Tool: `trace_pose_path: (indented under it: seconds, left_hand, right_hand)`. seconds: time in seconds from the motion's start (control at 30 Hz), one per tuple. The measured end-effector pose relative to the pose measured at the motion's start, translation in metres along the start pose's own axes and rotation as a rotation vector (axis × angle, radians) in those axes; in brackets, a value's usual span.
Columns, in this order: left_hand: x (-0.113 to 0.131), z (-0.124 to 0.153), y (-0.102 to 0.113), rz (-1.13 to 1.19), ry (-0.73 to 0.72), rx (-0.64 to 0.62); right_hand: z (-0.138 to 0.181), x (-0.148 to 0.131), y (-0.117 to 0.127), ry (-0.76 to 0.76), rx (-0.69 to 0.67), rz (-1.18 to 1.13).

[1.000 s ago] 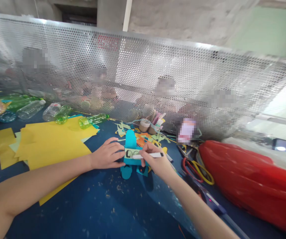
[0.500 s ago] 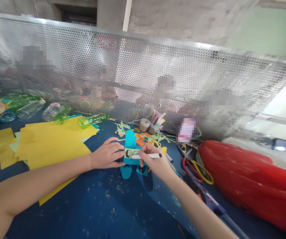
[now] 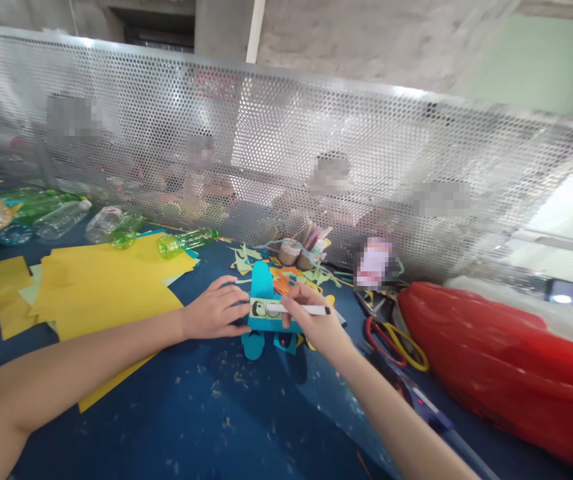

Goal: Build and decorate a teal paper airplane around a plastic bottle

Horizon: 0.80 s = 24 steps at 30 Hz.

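Note:
A blue paper model (image 3: pixel 261 277) shaped like an airplane, with long rounded wing pieces, lies on the blue table. On its body is a pale green strip (image 3: pixel 255 301) with black oval drawings. My left hand (image 3: pixel 216 308) lies at the model's left end, fingers spread, the fingertips touching its edge. Pinched in my right hand (image 3: pixel 311 313) is a white marker (image 3: pixel 272 309) with a black end. Its tip points left, over the pale strip; whether it touches is too small to tell. My right fingers cover the right part of the body.
Yellow sheets (image 3: pixel 111 280) lie on the left, with plastic bottles (image 3: pixel 61 220) behind. Paper scraps (image 3: pixel 246 259) and small pots (image 3: pixel 290 251) stand beyond the model. Scissors (image 3: pixel 384 340), a glue gun (image 3: pixel 424 403) and a red bag (image 3: pixel 496 360) occupy the right. A perforated metal screen (image 3: pixel 266 133) runs along the back.
My right hand and the marker have shifted slightly right and up over the pale strip, and the marker lies flatter. My left hand and the model stay in place.

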<state>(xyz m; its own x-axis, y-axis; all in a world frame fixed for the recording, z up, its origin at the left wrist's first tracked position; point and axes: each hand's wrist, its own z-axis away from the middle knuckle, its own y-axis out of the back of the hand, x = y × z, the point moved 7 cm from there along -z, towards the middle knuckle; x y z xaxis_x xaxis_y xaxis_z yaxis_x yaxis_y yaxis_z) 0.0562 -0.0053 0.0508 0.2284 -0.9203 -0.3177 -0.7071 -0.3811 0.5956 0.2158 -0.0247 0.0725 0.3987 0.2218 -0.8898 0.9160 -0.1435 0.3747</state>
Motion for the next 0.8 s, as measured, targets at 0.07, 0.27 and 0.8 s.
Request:
trace_pose_path:
  seconds: [0.07, 0.27, 0.8]
  left_hand:
    - [0.0003, 0.0000, 0.0001, 0.000, -0.001, 0.002]
    - [-0.0006, 0.0006, -0.0004, 0.002, 0.001, 0.003]
    - [-0.0005, 0.0007, -0.0004, -0.004, 0.001, 0.004]
  right_hand:
    - [0.0009, -0.0011, -0.0013, -0.008, -0.008, 0.008]
    - [0.0027, -0.0017, -0.0018, -0.020, -0.018, 0.057]
    - [0.0028, 0.0025, -0.0030, -0.049, -0.023, 0.023]
